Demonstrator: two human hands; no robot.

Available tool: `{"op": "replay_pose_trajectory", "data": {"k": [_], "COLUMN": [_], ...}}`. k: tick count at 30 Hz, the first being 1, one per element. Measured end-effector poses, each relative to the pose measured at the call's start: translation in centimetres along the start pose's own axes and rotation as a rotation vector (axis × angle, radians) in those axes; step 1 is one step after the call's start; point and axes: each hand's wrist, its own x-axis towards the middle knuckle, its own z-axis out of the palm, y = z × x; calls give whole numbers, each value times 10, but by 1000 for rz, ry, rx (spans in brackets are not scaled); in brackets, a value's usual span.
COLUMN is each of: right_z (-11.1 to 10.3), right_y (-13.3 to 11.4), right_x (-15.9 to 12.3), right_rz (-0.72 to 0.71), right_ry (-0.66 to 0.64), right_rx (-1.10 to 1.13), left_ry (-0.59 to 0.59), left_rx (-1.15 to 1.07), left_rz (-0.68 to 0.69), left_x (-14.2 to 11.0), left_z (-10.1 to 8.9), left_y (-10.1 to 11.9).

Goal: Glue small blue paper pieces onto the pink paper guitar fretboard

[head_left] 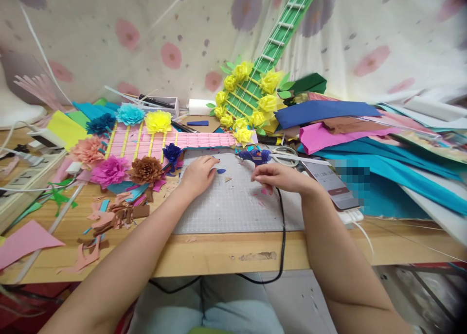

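Note:
My left hand (200,175) rests on the grey cutting mat (229,212), fingers stretched forward, with nothing visible in it. A small dark-blue paper piece (221,171) lies just right of its fingertips. Beyond them runs the pink neck of a paper guitar (204,140), whose body is ringed with paper flowers. My right hand (279,177) is curled around the handle area of a blue glue gun (254,156), its nozzle pointing left; the hand hides the handle. A black cord (283,227) drops from beneath this hand over the table edge.
A green paper guitar (251,88) with yellow roses leans against the curtain. Paper scraps (113,217) cover the table at left. Folded coloured paper (383,154) is piled at right, beside a phone (333,185). Scissors (286,156) lie behind my right hand.

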Motion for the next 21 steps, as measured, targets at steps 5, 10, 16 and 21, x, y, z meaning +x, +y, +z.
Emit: {"op": "replay_pose_trajectory", "data": {"k": [5, 10, 16, 21], "right_z": [-24, -31, -7, 16], "right_y": [18, 39, 42, 41], "right_x": [-13, 2, 29, 47], "right_rz": [144, 152, -66, -1], "right_ry": [65, 385, 383, 608], "right_rx": [31, -137, -193, -116], "left_ry": [-91, -168, -221, -193], "left_rx": [56, -32, -174, -218], "left_rz": [-4, -60, -192, -215], "left_x": [6, 20, 28, 23], "left_z": [3, 7, 10, 12], "left_y": [-2, 5, 10, 10]}}
